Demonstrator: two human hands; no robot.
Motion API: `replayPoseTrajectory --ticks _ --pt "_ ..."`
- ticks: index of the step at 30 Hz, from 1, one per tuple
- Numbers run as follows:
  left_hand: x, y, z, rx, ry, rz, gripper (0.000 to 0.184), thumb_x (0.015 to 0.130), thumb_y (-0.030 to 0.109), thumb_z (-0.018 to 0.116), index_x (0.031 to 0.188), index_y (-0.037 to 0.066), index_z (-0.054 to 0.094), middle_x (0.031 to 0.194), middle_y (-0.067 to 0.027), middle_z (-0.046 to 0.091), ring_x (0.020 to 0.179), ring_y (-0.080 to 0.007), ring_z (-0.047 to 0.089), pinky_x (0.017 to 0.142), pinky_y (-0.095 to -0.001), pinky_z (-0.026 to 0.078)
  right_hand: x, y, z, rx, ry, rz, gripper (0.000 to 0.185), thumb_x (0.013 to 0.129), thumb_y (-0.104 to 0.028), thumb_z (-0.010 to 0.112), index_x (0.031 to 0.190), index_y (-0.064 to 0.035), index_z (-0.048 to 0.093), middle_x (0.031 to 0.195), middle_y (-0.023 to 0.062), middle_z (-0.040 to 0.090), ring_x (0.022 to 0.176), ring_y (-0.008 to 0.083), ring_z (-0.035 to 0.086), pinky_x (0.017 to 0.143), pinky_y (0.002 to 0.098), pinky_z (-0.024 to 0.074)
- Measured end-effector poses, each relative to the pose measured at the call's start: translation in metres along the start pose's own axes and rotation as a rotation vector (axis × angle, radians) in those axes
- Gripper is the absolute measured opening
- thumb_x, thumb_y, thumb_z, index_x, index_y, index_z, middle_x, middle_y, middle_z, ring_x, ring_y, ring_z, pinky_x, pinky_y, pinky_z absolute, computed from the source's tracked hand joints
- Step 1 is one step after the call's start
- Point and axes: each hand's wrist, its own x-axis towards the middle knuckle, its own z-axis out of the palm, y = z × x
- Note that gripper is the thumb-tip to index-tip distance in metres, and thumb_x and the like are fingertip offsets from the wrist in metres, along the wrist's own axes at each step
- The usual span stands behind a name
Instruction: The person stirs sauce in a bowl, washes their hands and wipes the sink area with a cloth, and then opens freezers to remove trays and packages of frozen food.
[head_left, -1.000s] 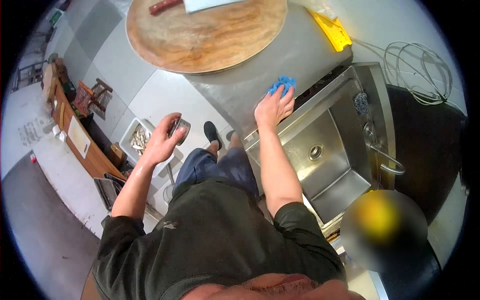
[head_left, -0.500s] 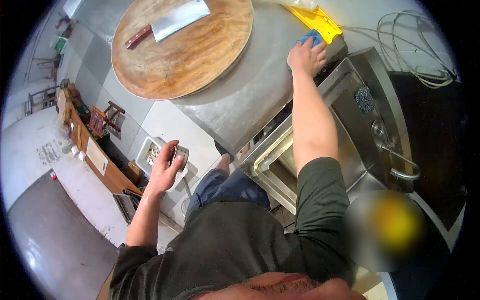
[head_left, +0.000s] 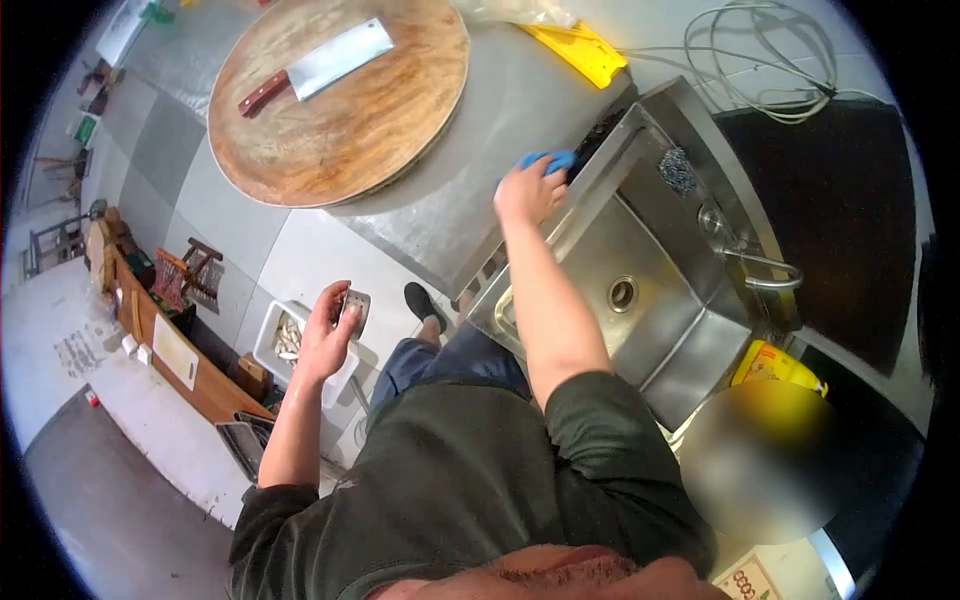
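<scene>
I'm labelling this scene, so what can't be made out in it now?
All in the head view:
Blue cloth: partly hidden by the right hand.
Metal piece: partly covered by the left hand.
Round board: far edge cut off by the picture's top.
Yellow packet: lower part hidden by a blurred disc.

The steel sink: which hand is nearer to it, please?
Right. The right hand, holding a blue cloth, is close beside the steel sink; the left hand, holding a grey object, is well off to its left.
</scene>
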Motion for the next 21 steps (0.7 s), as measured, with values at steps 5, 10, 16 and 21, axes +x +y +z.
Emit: replayPoseTrajectory --ticks 5,10,16,21 --pt "0.024 0.011 0.008 0.002 -0.046 0.028 0.050 0.088 0.024 0.058 0.130 0.000 0.045 0.115 -0.0144 0.057 0.105 -0.0214 0.055 0.094 -0.0332 0.042 -0.009 0.080 -0.037 0.375 -0.156 -0.333 0.035 0.085 -0.014 0.060 0.119 -0.0061 0.058 0.122 0.0156 0.053 0.110 0.0290 0.052 0.096 0.0404 0.0413" --pt "0.030 0.018 0.013 0.110 0.033 0.006 0.049 0.089 0.025 0.058 0.129 0.000 0.045 0.116 -0.0148 0.057 0.106 -0.0215 0.055 0.094 -0.0335 0.042 0.138 0.133 -0.101 0.670 -0.083 -0.294 0.036 0.088 -0.014 0.058 0.121 0.0003 0.056 0.116 0.0165 0.059 0.108 0.0275 0.056 0.095 0.0381 0.0419" --pt "0.018 0.015 0.029 0.205 0.000 -0.053 0.049 0.090 0.025 0.057 0.130 0.000 0.044 0.114 -0.0137 0.058 0.104 -0.0203 0.055 0.093 -0.0329 0.042 0.194 0.150 -0.021 0.062 0.210 -0.409 0.041 0.086 -0.029 0.059 0.123 -0.0107 0.056 0.133 0.0148 0.045 0.123 0.0359 0.039 0.103 0.0463 0.0314" --pt "0.021 0.016 0.031 0.096 -0.075 -0.059 0.051 0.090 0.027 0.057 0.131 -0.001 0.044 0.115 -0.0139 0.057 0.106 -0.0215 0.054 0.094 -0.0333 0.041 0.156 0.157 0.002 0.260 0.214 -0.376 0.040 0.087 -0.032 0.057 0.120 -0.0103 0.057 0.135 0.0203 0.040 0.124 0.0400 0.035 0.106 0.0500 0.0253"
